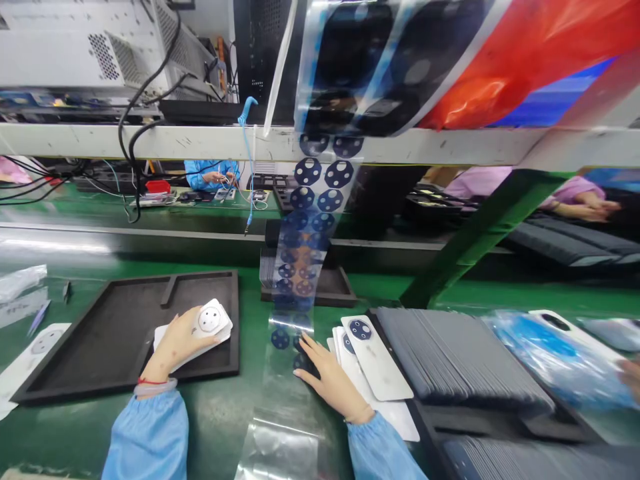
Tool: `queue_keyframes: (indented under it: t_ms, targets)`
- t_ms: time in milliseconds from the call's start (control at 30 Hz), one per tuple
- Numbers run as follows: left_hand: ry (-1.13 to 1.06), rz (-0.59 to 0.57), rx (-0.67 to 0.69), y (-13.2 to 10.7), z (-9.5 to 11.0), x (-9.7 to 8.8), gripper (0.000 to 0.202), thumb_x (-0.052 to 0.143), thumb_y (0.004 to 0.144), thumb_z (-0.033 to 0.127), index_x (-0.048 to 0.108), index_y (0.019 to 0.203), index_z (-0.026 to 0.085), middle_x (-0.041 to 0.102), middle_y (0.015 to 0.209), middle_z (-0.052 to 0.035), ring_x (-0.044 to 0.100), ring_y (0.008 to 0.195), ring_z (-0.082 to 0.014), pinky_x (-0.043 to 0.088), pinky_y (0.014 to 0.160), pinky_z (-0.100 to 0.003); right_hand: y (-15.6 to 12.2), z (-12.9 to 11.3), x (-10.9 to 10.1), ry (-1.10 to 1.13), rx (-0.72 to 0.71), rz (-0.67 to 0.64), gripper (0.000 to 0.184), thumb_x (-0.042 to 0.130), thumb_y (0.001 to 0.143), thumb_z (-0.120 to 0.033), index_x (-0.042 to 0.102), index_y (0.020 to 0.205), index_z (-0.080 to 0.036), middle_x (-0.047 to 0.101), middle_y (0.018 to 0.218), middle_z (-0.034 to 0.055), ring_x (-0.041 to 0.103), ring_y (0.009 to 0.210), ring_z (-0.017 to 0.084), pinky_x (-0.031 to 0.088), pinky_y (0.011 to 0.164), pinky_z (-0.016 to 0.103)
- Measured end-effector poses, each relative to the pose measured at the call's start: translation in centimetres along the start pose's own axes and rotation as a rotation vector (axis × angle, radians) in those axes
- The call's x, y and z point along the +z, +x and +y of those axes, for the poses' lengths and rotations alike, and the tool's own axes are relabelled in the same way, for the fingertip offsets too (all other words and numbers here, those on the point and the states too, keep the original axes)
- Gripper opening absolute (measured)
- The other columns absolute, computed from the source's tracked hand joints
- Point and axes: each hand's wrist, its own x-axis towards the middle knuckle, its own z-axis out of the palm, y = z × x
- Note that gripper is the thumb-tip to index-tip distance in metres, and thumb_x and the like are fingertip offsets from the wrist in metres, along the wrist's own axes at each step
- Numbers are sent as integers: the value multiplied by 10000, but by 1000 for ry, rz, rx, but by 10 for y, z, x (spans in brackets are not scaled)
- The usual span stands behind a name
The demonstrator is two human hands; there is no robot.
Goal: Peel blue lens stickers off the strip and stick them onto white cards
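My left hand [183, 340] is closed around a small stack of white phone back covers [225, 331] over the right part of a black tray [90, 327]. The top cover has a white round camera area with small holes. My right hand [335, 380] is open, its fingertips at the lower end of a clear film strip [295, 317]. Dark blue round camera lens covers [309, 171] sit on that strip in two columns. Beside my right hand lie white phone back covers [379, 363] with dark round lens covers on them.
A black rack of grey sheets [465, 353] stands at right, near a blue plastic bag [555, 360]. The strip hangs from a white shelf beam [200, 142]. A green post [480, 240] slants at right. Tweezers [39, 318] lie far left. Other people's hands [220, 179] show behind.
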Motion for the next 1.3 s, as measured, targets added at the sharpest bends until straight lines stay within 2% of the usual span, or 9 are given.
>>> queue_keyframes:
  t_ms: [167, 233, 400, 500, 667, 900, 967, 1100, 1300]
  targets:
    - [-207, 235, 31, -10, 34, -11, 721, 754, 663, 481, 509, 1278, 195, 613, 1292, -105, 575, 1180, -323, 448, 1008, -425, -4, 7, 5, -26, -26, 76, 368, 619, 899, -279, 597, 1261, -213, 560, 1394, 123, 574, 1232, 295, 478, 1033, 490]
    - [-397, 238, 87, -17, 47, -5, 731, 756, 678, 463, 481, 1297, 185, 621, 1245, -115, 592, 1122, -305, 457, 984, -423, -3, 4, 4, -29, -38, 116, 373, 631, 888, -238, 586, 1258, -217, 649, 1278, 112, 634, 1132, 282, 521, 975, 468]
    - [-1091, -235, 311, -34, 85, 40, 673, 596, 797, 624, 501, 1294, 180, 647, 942, -68, 578, 624, -143, 500, 656, -314, 0, -7, 2, -76, -38, 159, 186, 632, 873, -173, 648, 1046, -239, 722, 1101, 56, 678, 986, 264, 557, 863, 426]
    - [-1329, -396, 123, -43, 106, 71, 560, 486, 887, 607, 588, 1190, 147, 642, 881, -51, 566, 593, -111, 500, 718, -310, -1, -7, 3, -81, -4, 183, 160, 646, 859, -164, 647, 1008, -224, 699, 1170, 70, 678, 1008, 268, 565, 843, 413]
    - [-1443, -455, -158, -48, 116, 99, 626, 466, 864, 678, 617, 1108, 121, 663, 797, -38, 582, 559, -110, 453, 625, -254, -3, -3, 8, -133, -20, 208, 282, 656, 868, -199, 642, 1150, -203, 709, 1172, 95, 700, 975, 273, 576, 839, 402]
    - [-1479, -498, -190, -45, 114, 112, 667, 489, 830, 709, 603, 1090, 105, 696, 790, -59, 654, 646, -169, 479, 746, -309, -2, -18, 5, -237, -72, 190, 155, 578, 888, -116, 684, 839, -218, 728, 1102, 49, 699, 879, 240, 570, 809, 388]
    - [-1470, -481, -206, -45, 114, 114, 675, 457, 842, 715, 599, 1078, 99, 700, 778, -67, 651, 635, -172, 477, 735, -313, -4, -17, 4, -199, -29, 199, 126, 601, 882, -149, 690, 931, -224, 709, 1158, 56, 700, 917, 245, 576, 810, 391]
    - [-1479, -491, -198, -44, 112, 116, 683, 475, 832, 719, 601, 1077, 94, 698, 777, -69, 645, 628, -172, 479, 724, -312, -7, -11, 6, -109, 33, 188, 487, 734, 809, -299, 600, 1271, -224, 626, 1321, 102, 664, 1094, 288, 572, 887, 423]
    - [-1534, -458, -164, -44, 111, 116, 684, 481, 829, 719, 625, 1082, 99, 698, 804, -70, 636, 642, -163, 472, 725, -295, -10, -15, 10, -170, 18, 184, 372, 757, 804, -280, 681, 1168, -257, 697, 1207, 67, 687, 1040, 296, 575, 849, 422]
